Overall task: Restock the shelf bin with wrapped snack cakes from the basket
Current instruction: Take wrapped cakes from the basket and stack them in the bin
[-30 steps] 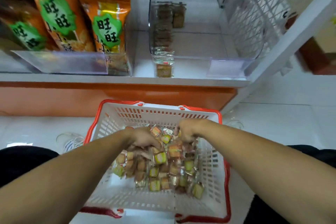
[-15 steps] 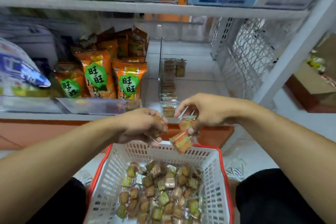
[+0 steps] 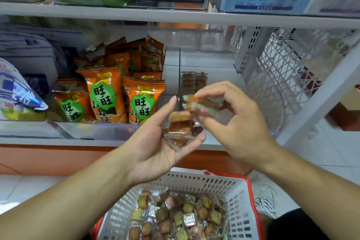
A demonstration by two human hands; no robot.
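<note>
My left hand (image 3: 155, 142) lies palm up in front of the shelf, fingers straight, with a few wrapped snack cakes (image 3: 180, 126) resting on it. My right hand (image 3: 233, 119) pinches other wrapped cakes (image 3: 196, 103) between thumb and fingertips, just above and right of the left palm. Behind both hands stands the clear shelf bin (image 3: 214, 68), which holds a small row of cakes (image 3: 191, 83) near its left wall. Below, the white basket with a red rim (image 3: 237, 200) holds several more wrapped cakes (image 3: 181, 218).
Orange snack bags (image 3: 105, 93) fill the neighbouring bin on the left. A white lattice panel (image 3: 276, 76) closes the shelf's right end, beside a slanted white post (image 3: 321, 99). Boxed goods sit on the upper shelf (image 3: 175, 15). White floor tiles surround the basket.
Both hands came up out of the basket with cakes and rose to shelf height. The left hand has turned palm up and uncurled; the right hand now pinches cakes above it.
</note>
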